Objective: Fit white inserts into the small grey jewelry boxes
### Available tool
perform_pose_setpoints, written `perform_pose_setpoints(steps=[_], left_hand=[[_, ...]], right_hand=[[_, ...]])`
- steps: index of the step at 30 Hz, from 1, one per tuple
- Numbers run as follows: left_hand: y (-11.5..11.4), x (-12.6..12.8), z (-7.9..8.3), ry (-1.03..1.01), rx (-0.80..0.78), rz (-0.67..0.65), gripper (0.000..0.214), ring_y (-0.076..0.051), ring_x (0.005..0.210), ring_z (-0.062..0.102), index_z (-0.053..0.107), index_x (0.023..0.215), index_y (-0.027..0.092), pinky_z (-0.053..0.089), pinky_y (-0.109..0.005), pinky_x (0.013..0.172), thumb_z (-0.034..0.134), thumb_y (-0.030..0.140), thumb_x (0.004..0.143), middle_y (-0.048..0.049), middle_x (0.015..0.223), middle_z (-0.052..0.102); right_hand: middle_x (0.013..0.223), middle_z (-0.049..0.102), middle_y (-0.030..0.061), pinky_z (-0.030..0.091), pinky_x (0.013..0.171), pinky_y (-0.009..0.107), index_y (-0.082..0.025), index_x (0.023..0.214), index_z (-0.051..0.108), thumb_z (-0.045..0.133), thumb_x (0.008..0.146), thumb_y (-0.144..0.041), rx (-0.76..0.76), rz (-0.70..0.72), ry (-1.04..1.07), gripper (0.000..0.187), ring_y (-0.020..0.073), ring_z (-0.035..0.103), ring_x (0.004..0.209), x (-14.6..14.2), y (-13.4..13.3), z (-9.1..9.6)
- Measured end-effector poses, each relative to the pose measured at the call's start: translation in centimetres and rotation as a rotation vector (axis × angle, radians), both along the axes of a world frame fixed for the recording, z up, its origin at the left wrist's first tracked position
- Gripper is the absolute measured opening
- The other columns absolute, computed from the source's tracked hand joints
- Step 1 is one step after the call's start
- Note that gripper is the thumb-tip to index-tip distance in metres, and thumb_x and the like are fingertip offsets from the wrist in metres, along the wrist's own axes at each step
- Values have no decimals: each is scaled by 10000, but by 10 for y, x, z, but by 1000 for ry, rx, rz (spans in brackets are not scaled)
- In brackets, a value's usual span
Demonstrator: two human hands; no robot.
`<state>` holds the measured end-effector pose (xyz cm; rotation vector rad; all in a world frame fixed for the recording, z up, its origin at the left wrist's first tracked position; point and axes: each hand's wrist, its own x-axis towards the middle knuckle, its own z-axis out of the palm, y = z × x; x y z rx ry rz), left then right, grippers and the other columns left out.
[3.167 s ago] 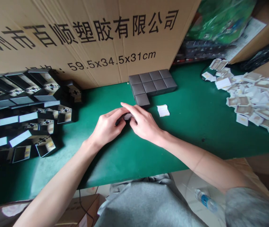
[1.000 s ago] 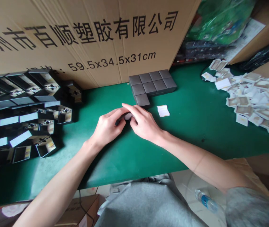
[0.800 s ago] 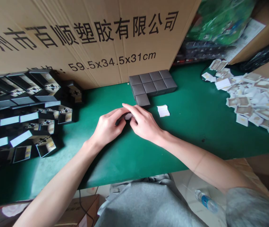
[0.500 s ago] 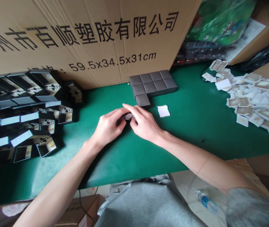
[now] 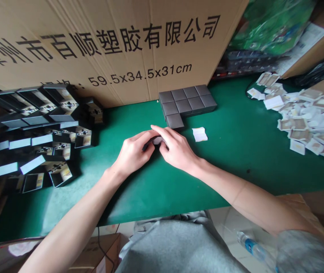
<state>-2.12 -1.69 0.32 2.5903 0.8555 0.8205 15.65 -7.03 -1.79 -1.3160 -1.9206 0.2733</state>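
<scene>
My left hand (image 5: pixel 135 153) and my right hand (image 5: pixel 177 149) meet at mid-table, fingers curled round a small dark box (image 5: pixel 147 144). Most of the box is hidden under the fingers. A pale patch (image 5: pixel 158 140) shows between the two thumbs; whether it is an insert or lining I cannot tell. Just beyond my right hand, several closed dark grey boxes (image 5: pixel 189 99) sit packed together in a block, with one jutting toward me. A creased white slip (image 5: pixel 200 134) lies to the right of that block.
Open black boxes (image 5: pixel 62 104) stand in rows at the left. White inserts (image 5: pixel 307 113) are heaped at the right on the green table (image 5: pixel 162 193). A large printed carton (image 5: pixel 122 45) rises behind. Below the table's front edge, a plastic bottle (image 5: pixel 251 246) lies at the right.
The view has shifted slightly, so everything sits a little further right. Both hands keep nearly the same hold on the small box.
</scene>
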Motion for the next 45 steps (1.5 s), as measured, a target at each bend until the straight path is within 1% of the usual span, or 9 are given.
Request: perform_pose_setpoints(steps=[4, 9, 15, 21, 26, 34, 38, 45], left_hand=[[0, 0, 0, -1, -4, 1, 404, -146, 878, 708, 652, 1230, 198, 540, -211, 816, 508, 74, 873, -34, 949, 736], [0, 0, 0, 2, -3, -1, 404, -145, 869, 707, 650, 1231, 197, 540, -210, 807, 503, 74, 875, -36, 944, 733], [0, 0, 0, 9, -1, 9, 388, -149, 857, 709, 655, 1229, 200, 542, -216, 801, 498, 98, 889, -35, 933, 736], [0, 0, 0, 1, -3, 1, 397, -146, 867, 708, 654, 1233, 195, 538, -210, 809, 505, 84, 883, -35, 941, 738], [0, 0, 0, -2, -14, -1, 407, -144, 868, 706, 652, 1235, 198, 538, -209, 807, 503, 76, 876, -36, 973, 740], [0, 0, -1, 3, -13, 3, 400, -147, 862, 708, 654, 1231, 204, 544, -215, 801, 500, 86, 880, -35, 959, 740], [0, 0, 0, -4, -8, -1, 404, -146, 866, 708, 651, 1233, 196, 541, -210, 805, 503, 76, 876, -36, 949, 736], [0, 0, 1, -1, -10, -1, 401, -147, 878, 709, 652, 1227, 196, 539, -209, 815, 510, 70, 874, -36, 952, 736]], right_hand=[[1278, 633, 83, 562, 1024, 412, -241, 1463, 418, 395, 898, -27, -4, -3, 2, 606, 219, 625, 1174, 0, 0, 0], [1267, 638, 96, 566, 1015, 408, -214, 1453, 431, 394, 900, -29, 3, 0, -4, 585, 223, 628, 1160, 0, 0, 0], [1274, 633, 84, 562, 1025, 409, -243, 1463, 420, 390, 901, -35, -11, -4, -4, 600, 218, 627, 1167, 0, 0, 0], [1272, 635, 95, 558, 1028, 404, -217, 1455, 430, 391, 902, -34, -11, -1, -8, 583, 221, 623, 1169, 0, 0, 0], [1269, 637, 83, 562, 1023, 413, -245, 1462, 422, 388, 898, -37, -8, -2, 2, 602, 219, 627, 1163, 0, 0, 0], [1260, 637, 83, 567, 1015, 402, -244, 1462, 421, 388, 903, -38, 1, -7, -9, 596, 217, 631, 1154, 0, 1, 0], [1262, 637, 90, 563, 1019, 394, -220, 1455, 428, 392, 905, -35, 5, -6, -11, 581, 215, 630, 1156, 0, 1, -1], [1262, 638, 90, 565, 1016, 405, -229, 1448, 432, 389, 908, -33, -5, -7, -8, 576, 218, 630, 1156, 0, 0, 1]])
